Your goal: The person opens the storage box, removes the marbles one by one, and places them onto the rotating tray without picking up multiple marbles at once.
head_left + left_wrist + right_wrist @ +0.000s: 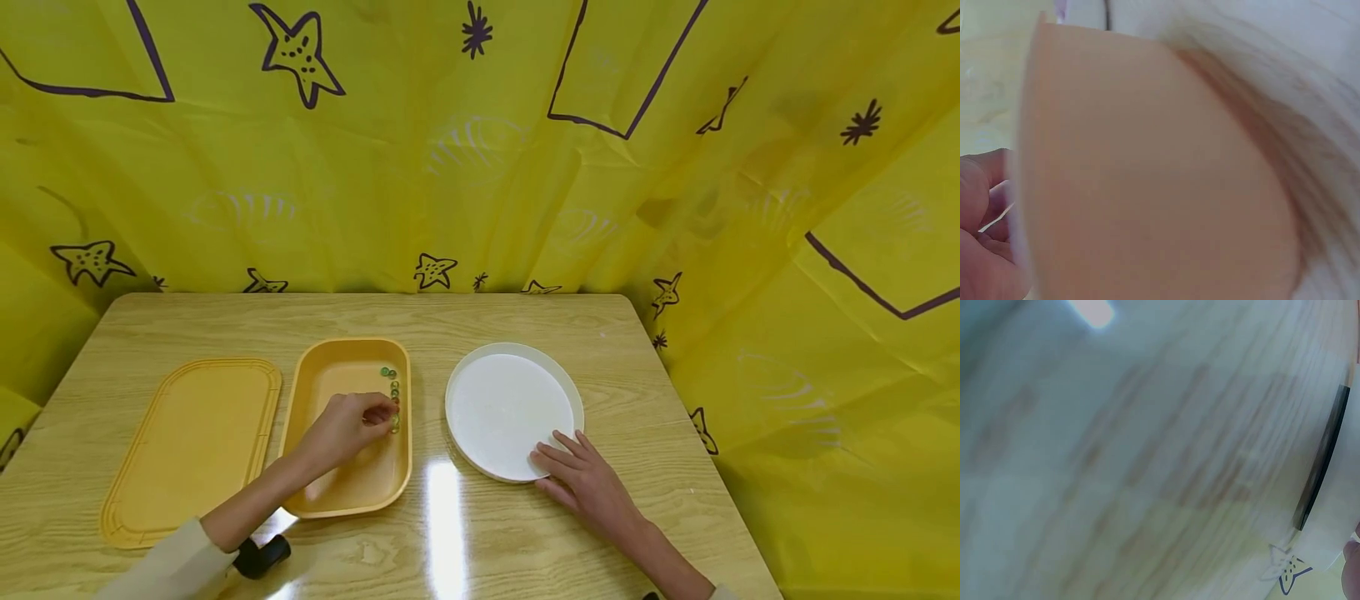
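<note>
My left hand (pixel 348 425) reaches into a yellow rectangular tray (pixel 298 392). Its thumb and index finger pinch at a small green glass marble (pixel 395 425) by the tray's right wall; the fingertips partly hide the contact. Several more green marbles (pixel 394 385) run in a line along that wall. In the left wrist view, the tray's outer side (pixel 1160 156) fills most of the picture, with the hand (pixel 985 225) at the left edge. My right hand (pixel 588 483) rests on the near right rim of a round white plate (pixel 510 408), fingers extended over it.
A flat yellow lid (pixel 195 450) lies on the wooden table (pixel 525 550), left of the tray. Behind the table and along its right side hangs a yellow curtain (pixel 390 192) with starfish drawings. A bright reflection lies between tray and plate.
</note>
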Tool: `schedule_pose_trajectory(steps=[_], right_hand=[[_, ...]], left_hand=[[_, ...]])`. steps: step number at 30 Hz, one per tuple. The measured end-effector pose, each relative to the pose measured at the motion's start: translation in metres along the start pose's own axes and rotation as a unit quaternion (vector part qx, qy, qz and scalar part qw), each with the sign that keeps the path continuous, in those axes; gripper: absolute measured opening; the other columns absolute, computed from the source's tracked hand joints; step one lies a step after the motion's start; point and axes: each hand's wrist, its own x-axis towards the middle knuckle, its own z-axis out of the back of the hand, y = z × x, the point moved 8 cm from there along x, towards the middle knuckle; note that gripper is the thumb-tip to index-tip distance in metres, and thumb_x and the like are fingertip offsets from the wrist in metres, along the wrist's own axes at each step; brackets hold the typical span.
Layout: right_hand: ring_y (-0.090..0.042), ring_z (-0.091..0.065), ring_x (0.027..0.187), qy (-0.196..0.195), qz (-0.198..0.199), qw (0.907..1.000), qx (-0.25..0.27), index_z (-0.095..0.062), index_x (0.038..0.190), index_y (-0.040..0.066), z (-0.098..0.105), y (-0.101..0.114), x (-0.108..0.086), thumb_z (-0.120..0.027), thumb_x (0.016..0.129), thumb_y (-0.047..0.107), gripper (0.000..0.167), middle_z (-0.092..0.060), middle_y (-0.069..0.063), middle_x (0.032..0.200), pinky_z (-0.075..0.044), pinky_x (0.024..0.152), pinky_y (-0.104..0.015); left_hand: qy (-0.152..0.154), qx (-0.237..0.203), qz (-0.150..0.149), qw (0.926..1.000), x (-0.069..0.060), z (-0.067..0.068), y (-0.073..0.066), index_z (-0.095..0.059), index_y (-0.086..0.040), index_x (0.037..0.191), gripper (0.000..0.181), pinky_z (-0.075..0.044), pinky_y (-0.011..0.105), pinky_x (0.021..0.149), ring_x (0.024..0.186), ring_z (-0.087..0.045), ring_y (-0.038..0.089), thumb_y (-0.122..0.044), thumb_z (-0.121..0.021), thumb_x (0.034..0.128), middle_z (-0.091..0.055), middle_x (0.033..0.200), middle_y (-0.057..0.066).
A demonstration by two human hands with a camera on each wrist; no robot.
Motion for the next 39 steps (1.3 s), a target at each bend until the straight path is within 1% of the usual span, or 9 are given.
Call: schedule_pose_trajectory(steps=[3,7,11,15,22,25,28,32,39], right_hand=[[-0.032,-0.054,0.127,0.001,-0.002,1.0,0.001,-0.072,0.124,0.013,-0.001,0.0,0.0,-0.054,0.1,0.047,0.045,-0.067,-0.002,0.127,-0.029,0.11,-0.051],[-0.031,-0.054,0.127,0.005,-0.003,1.0,0.002,-0.072,0.124,0.013,-0.002,0.0,0.0,-0.06,0.098,0.043,0.042,-0.067,-0.002,0.127,-0.029,0.111,-0.051],[-0.031,-0.054,0.127,0.007,-0.003,1.0,0.001,-0.072,0.124,0.014,-0.003,0.0,0.0,-0.065,0.095,0.04,0.04,-0.067,-0.002,0.127,-0.027,0.113,-0.047],[-0.031,-0.054,0.127,0.005,-0.002,1.0,0.0,-0.072,0.124,0.014,-0.003,0.0,0.0,-0.068,0.093,0.037,0.039,-0.067,-0.001,0.127,-0.024,0.115,-0.044],[-0.031,-0.054,0.127,0.002,-0.003,1.0,0.0,-0.072,0.124,0.014,-0.004,0.0,0.0,-0.068,0.093,0.038,0.039,-0.067,-0.002,0.127,-0.024,0.115,-0.045],[-0.032,-0.054,0.127,0.002,-0.004,1.0,0.001,-0.072,0.123,0.015,-0.004,0.001,0.0,-0.066,0.095,0.039,0.039,-0.067,-0.002,0.127,-0.026,0.114,-0.047],[-0.032,-0.055,0.127,-0.003,-0.002,1.0,0.002,-0.073,0.123,0.015,-0.003,0.001,0.0,-0.063,0.096,0.041,0.039,-0.067,-0.003,0.126,-0.027,0.113,-0.048],[-0.032,-0.055,0.126,-0.005,-0.001,1.0,0.002,-0.073,0.122,0.015,-0.002,0.0,0.001,-0.063,0.096,0.041,0.038,-0.068,-0.003,0.126,-0.029,0.111,-0.05],[-0.031,-0.055,0.127,-0.006,-0.003,1.0,0.002,-0.073,0.122,0.016,-0.002,-0.002,0.001,-0.063,0.096,0.042,0.038,-0.067,-0.001,0.127,-0.028,0.112,-0.049]], left_hand=[[-0.009,0.003,-0.013,0.9999,0.003,0.006,-0.008,-0.075,0.003,0.101,0.013,-0.055,0.026,0.067,0.077,-0.069,0.014,0.0,-0.071,0.0885,-0.074,0.089,0.005],[-0.014,-0.013,-0.014,0.9997,0.007,0.008,-0.017,-0.076,0.001,0.101,0.013,-0.056,0.027,0.069,0.079,-0.069,0.014,-0.002,-0.072,0.0894,-0.074,0.091,0.004],[-0.012,-0.045,-0.008,0.9989,0.013,0.005,-0.025,-0.076,0.001,0.102,0.013,-0.056,0.028,0.072,0.081,-0.069,0.016,-0.002,-0.072,0.0896,-0.074,0.093,0.005],[-0.008,-0.067,-0.008,0.9977,0.023,-0.001,-0.031,-0.076,0.0,0.102,0.013,-0.056,0.028,0.073,0.082,-0.069,0.017,-0.002,-0.072,0.0895,-0.073,0.094,0.006],[0.013,-0.078,-0.025,0.9965,0.042,-0.018,-0.041,-0.076,-0.001,0.102,0.013,-0.056,0.027,0.075,0.083,-0.069,0.016,-0.004,-0.071,0.0899,-0.074,0.095,0.006],[0.023,-0.091,-0.021,0.9954,0.049,-0.026,-0.044,-0.075,-0.002,0.102,0.012,-0.055,0.026,0.076,0.084,-0.069,0.015,-0.005,-0.071,0.0907,-0.073,0.096,0.005],[0.031,-0.099,-0.024,0.9943,0.056,-0.033,-0.047,-0.075,-0.003,0.1,0.011,-0.054,0.025,0.075,0.084,-0.068,0.014,-0.005,-0.072,0.0901,-0.073,0.094,0.004],[0.038,-0.108,-0.029,0.993,0.066,-0.043,-0.051,-0.075,-0.003,0.099,0.009,-0.054,0.023,0.074,0.082,-0.067,0.013,-0.004,-0.073,0.0895,-0.072,0.091,0.003],[0.054,-0.11,-0.026,0.9921,0.087,-0.069,-0.055,-0.074,-0.002,0.096,0.008,-0.053,0.022,0.073,0.082,-0.066,0.012,-0.002,-0.074,0.0879,-0.071,0.088,0.003]])
